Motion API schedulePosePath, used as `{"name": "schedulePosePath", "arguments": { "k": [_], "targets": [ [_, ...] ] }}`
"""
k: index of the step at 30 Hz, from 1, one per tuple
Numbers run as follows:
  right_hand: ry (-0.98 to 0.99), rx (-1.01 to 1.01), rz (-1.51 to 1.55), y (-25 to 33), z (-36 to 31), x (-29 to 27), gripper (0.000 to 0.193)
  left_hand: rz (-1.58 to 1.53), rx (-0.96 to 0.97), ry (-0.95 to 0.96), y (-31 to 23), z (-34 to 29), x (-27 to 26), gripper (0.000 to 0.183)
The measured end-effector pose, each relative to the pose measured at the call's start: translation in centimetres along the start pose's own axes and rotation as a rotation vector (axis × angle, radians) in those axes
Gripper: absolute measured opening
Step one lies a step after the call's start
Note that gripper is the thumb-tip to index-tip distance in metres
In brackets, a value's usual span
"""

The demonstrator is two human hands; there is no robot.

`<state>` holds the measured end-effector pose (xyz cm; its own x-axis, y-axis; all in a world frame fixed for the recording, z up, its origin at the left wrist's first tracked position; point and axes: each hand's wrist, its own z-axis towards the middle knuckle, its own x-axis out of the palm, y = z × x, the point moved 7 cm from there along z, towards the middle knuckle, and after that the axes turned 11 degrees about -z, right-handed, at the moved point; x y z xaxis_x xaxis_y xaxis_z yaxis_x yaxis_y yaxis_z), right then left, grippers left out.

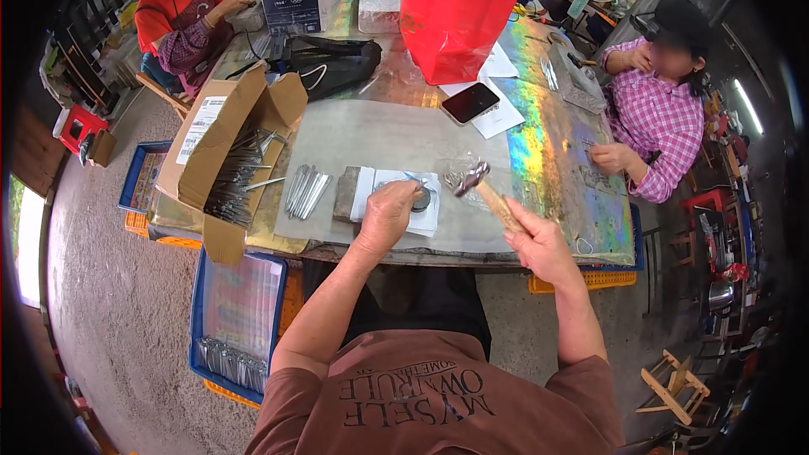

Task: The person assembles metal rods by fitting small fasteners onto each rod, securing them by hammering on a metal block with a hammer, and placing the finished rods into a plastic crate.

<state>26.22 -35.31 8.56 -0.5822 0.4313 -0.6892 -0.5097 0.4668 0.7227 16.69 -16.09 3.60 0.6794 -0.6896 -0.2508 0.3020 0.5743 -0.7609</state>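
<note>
My right hand is wrapped round the wooden handle of a hammer. The hammer's metal head is raised to the right of a white paper-covered block. On that block my left hand is closed in a pinch beside a dark round metal disc. Its fingers hide whatever they hold. Left of the block lies a bundle of thin silver metal rods. An open cardboard box full of similar rods stands farther left. Behind the hammer head, crumpled clear plastic lies on the table.
A phone on papers and a tall red bag stand farther back. A black bag lies at the back left. Co-workers sit at the left and right. Blue crates holding rods are beside my legs.
</note>
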Motion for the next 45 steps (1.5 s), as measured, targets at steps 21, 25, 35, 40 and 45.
{"name": "schedulePosePath", "arguments": {
  "k": [21,25,35,40,45],
  "targets": [
    [0.228,0.253,0.090,-8.3,1.8,6.7,0.034,-0.007,-0.295,-0.080,0.5,-2.0,-4.2,0.008],
    [-0.072,-0.121,-0.415,-5.9,1.3,5.2,0.026,0.161,-0.421,-0.102,2.9,-2.8,-8.2,0.012],
    [-0.356,-0.177,-0.411,-5.6,0.0,4.9,0.024,0.838,-0.424,0.102,7.3,-3.5,-12.4,0.013],
    [-0.341,-0.153,-0.362,-6.1,-0.3,5.2,0.023,0.876,-0.369,0.088,7.5,-3.6,-12.2,0.014],
    [-0.394,-0.176,-0.312,-5.6,-0.5,5.3,0.020,0.880,-0.351,0.060,7.1,-3.7,-12.5,0.014]
  ]
}}
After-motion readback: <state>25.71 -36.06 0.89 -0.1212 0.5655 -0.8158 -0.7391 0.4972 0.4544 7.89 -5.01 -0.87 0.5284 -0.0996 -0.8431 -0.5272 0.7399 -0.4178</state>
